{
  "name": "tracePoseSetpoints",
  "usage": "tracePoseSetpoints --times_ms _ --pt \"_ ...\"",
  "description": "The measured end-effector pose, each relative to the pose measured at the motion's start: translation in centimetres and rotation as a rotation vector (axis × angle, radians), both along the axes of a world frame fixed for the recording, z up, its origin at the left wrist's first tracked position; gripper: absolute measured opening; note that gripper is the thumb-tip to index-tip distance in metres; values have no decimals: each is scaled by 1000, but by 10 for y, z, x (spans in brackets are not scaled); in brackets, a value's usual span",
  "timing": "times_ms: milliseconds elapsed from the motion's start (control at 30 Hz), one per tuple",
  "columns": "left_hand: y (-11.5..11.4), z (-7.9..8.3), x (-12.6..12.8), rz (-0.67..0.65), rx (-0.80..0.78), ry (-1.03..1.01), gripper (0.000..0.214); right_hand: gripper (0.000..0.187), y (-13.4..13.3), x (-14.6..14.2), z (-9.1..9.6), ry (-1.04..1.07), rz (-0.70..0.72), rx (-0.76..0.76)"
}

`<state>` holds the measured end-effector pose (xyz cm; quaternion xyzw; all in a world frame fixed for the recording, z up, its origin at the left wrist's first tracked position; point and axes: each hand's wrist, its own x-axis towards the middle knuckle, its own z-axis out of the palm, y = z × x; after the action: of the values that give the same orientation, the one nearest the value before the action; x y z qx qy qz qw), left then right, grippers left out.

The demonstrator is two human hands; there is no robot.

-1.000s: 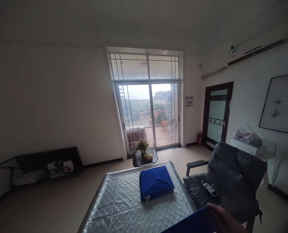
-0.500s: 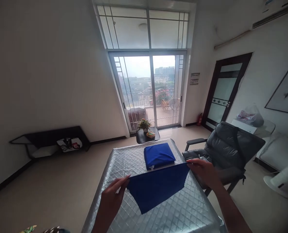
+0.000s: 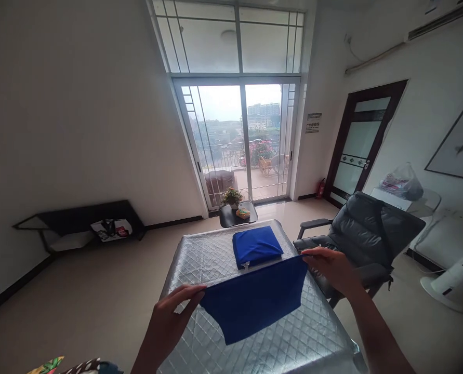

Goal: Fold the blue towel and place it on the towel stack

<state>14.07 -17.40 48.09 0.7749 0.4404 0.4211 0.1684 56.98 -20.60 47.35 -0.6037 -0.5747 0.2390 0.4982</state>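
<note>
I hold a blue cloth (image 3: 254, 300) stretched out in the air above a table with a silver quilted cover (image 3: 200, 259). My left hand (image 3: 172, 318) pinches its left top corner. My right hand (image 3: 330, 267) pinches its right top corner. The cloth hangs down to a rough point between them. Farther back on the table lies a folded stack of blue cloth (image 3: 256, 245), flat and apart from both hands.
A dark leather armchair (image 3: 366, 236) stands right of the table. A small black side table with a potted plant (image 3: 233, 200) sits beyond it, before glass balcony doors (image 3: 241, 143). A low black shelf (image 3: 81, 228) lines the left wall. A white fan heater (image 3: 455, 280) is at right.
The view tipped down from the room to the table. Both hands came into view, raising the blue cloth by its top corners; since half a second ago it sits slightly higher.
</note>
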Motion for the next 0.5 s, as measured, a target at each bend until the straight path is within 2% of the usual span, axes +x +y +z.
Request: tracePoseSetpoints --times_ms 67,167,267,333,367,433,500 --pt "-6 5 9 -89 -141 -49 28 39 12 5 2 9 -67 17" --pt "-8 8 41 -270 -334 -162 28 38 51 4 10 -42 -168 46" --pt "5 -8 89 -375 -464 -320 30 44 87 -13 3 -122 -228 104" --pt "16 -35 120 -346 -559 -492 37 47 86 -34 -23 -152 -251 143" --pt "19 -52 133 -322 -612 -577 40 48 74 -46 -42 -152 -236 139" --pt "21 -89 153 -281 -704 -704 43 45 34 -70 -93 -109 -163 78" --pt "16 -125 166 -235 -742 -715 39 40 -17 -90 -151 -42 -103 -26"
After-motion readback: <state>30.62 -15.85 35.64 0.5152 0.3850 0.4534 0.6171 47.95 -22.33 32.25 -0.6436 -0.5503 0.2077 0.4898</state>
